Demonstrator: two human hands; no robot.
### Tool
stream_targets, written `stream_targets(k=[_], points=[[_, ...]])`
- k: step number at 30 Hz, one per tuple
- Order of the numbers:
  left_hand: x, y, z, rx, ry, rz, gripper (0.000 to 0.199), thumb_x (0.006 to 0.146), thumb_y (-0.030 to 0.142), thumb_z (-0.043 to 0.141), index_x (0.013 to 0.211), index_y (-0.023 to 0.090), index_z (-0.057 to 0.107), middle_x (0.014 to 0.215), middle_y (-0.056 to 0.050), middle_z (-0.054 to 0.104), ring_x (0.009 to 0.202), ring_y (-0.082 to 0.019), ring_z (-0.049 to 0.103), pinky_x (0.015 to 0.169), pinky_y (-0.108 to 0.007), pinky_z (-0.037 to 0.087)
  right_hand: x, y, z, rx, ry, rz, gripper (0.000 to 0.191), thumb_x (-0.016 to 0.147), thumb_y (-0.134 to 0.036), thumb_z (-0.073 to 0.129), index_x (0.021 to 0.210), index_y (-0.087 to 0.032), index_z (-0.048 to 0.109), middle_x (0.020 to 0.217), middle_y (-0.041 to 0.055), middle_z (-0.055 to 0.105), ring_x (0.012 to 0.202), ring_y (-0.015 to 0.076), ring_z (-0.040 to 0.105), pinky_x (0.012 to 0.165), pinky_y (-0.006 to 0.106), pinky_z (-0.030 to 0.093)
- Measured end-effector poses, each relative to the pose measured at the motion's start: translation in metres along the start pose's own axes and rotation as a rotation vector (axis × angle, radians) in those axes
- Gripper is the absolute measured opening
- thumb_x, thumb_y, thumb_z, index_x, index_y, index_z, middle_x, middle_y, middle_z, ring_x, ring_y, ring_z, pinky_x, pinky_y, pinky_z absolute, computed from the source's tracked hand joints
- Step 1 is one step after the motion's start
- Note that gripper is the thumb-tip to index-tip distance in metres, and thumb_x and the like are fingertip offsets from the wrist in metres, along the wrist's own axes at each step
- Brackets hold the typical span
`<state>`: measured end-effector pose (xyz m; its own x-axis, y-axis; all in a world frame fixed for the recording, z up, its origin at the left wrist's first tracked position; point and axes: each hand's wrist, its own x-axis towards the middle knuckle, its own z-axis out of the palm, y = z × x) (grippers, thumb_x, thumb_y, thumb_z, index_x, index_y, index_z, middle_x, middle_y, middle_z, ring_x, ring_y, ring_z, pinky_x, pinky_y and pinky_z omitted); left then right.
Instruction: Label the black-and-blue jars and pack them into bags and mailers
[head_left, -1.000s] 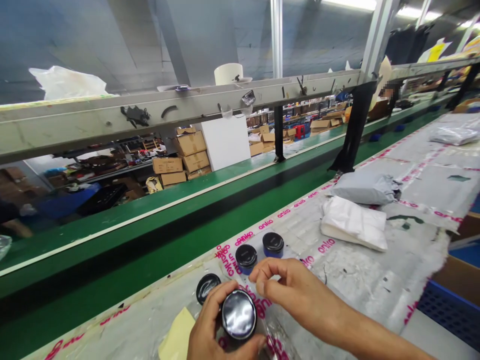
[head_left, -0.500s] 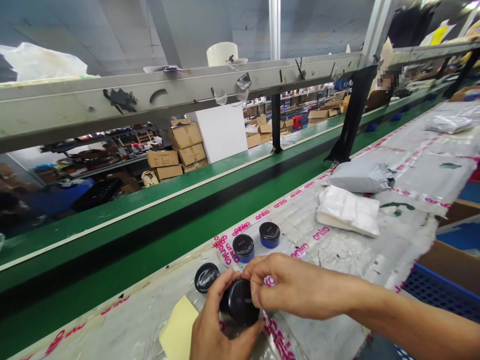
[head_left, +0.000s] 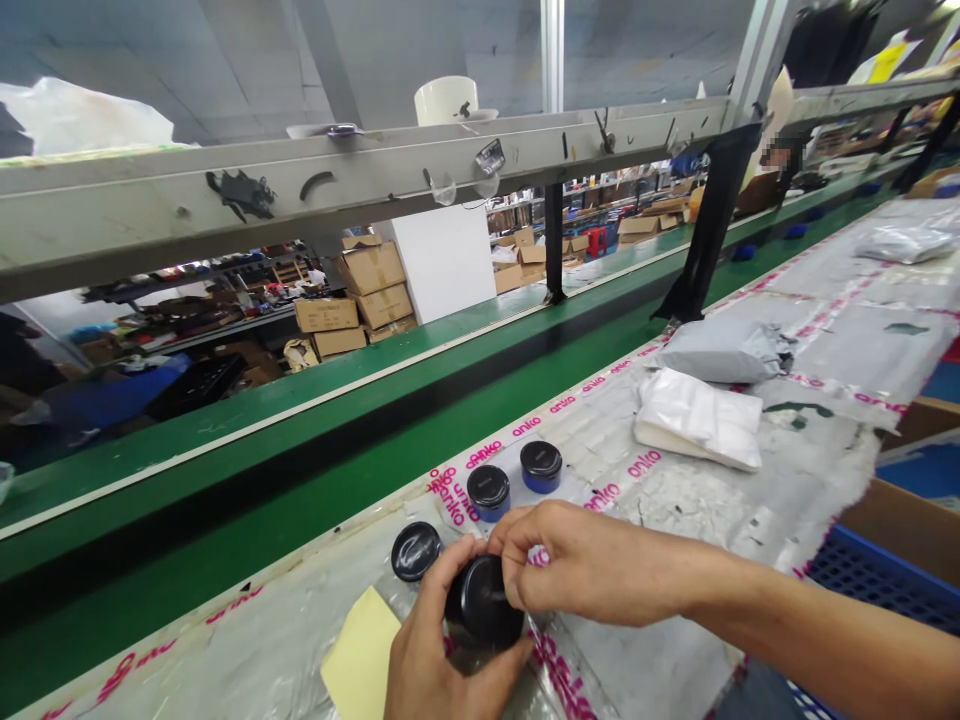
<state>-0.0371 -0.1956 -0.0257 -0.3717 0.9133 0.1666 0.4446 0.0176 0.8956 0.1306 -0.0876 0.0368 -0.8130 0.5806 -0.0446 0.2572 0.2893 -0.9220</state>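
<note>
My left hand is wrapped around a round black container just above the plastic-covered table, its thumb below and its fingers behind. My right hand is pinched closed against the container's upper right side. Whatever the right fingertips hold, if anything, is hidden. Close by on the left lies a loose, shiny black lid. Two small blue jars with black lids stand behind my hands, one nearer and one farther right. A pale yellow piece of paper lies left of my left hand.
A green conveyor belt runs beyond the table, under a metal rail. A white packet and a grey plastic bag lie to the right. A blue basket is below the table's right edge. Part of another person shows far off.
The view has shifted very slightly. Both hands keep the same hold at the black container, with no clear movement of the objects.
</note>
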Motion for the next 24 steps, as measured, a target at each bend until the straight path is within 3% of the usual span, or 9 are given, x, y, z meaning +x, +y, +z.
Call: stream_targets(k=[4, 10, 16, 19, 22, 24], points=[[0.0, 0.003, 0.0, -0.035, 0.001, -0.006, 0.063, 0.061, 0.026, 0.076, 0.122, 0.029, 0.062, 0.122, -0.005, 0.073, 0.112, -0.031, 0.069, 0.093, -0.043, 0.057, -0.002, 0.006, 0.003, 0.16, 0.071, 0.033, 0.01, 0.081, -0.018, 0.062, 0.075, -0.019, 0.07, 0.086, 0.0008, 0.07, 0.086, 0.0178, 0.061, 0.079, 0.028, 0.046], [0.002, 0.012, 0.002, -0.329, -0.035, -0.088, 0.063, 0.057, 0.024, 0.078, 0.117, 0.023, 0.059, 0.123, -0.01, 0.069, 0.113, -0.029, 0.067, 0.096, -0.038, 0.053, -0.008, 0.009, 0.004, 0.334, 0.208, 0.021, 0.019, 0.088, -0.035, 0.066, 0.093, -0.017, 0.071, 0.095, 0.004, 0.07, 0.084, 0.0173, 0.059, 0.074, 0.028, 0.046], [0.01, 0.016, -0.007, -0.642, -0.182, -0.191, 0.063, 0.048, 0.028, 0.093, 0.103, 0.022, 0.062, 0.1, -0.007, 0.071, 0.084, -0.022, 0.066, 0.072, -0.029, 0.05, -0.015, 0.006, -0.003, 0.331, 0.168, 0.01, 0.012, 0.087, -0.03, 0.067, 0.091, -0.018, 0.067, 0.094, 0.0024, 0.067, 0.087, 0.017, 0.058, 0.076, 0.028, 0.046], [0.011, 0.014, -0.014, -0.758, -0.274, -0.248, 0.066, 0.051, 0.04, 0.094, 0.108, 0.021, 0.067, 0.108, -0.009, 0.072, 0.094, -0.025, 0.067, 0.081, -0.031, 0.049, -0.018, 0.0, -0.008, 0.304, 0.115, -0.01, 0.013, 0.089, -0.032, 0.065, 0.092, -0.019, 0.065, 0.095, 0.002, 0.066, 0.088, 0.0171, 0.057, 0.076, 0.028, 0.045], [0.01, 0.012, -0.017, -0.851, -0.339, -0.357, 0.074, 0.061, 0.047, 0.089, 0.126, 0.022, 0.065, 0.117, -0.01, 0.07, 0.112, -0.03, 0.064, 0.097, -0.036, 0.046, -0.021, -0.007, -0.012, 0.24, 0.054, -0.014, 0.019, 0.092, -0.039, 0.062, 0.09, -0.02, 0.061, 0.102, 0.002, 0.065, 0.076, 0.0137, 0.052, 0.068, 0.027, 0.042], [0.009, 0.01, -0.018, -0.908, -0.373, -0.384, 0.075, 0.065, 0.047, 0.087, 0.132, 0.024, 0.061, 0.114, -0.009, 0.071, 0.107, -0.027, 0.066, 0.094, -0.034, 0.048, -0.021, -0.011, -0.013, 0.193, 0.031, -0.017, 0.018, 0.093, -0.038, 0.06, 0.088, -0.021, 0.059, 0.104, 0.0021, 0.064, 0.076, 0.0138, 0.052, 0.066, 0.027, 0.041]])
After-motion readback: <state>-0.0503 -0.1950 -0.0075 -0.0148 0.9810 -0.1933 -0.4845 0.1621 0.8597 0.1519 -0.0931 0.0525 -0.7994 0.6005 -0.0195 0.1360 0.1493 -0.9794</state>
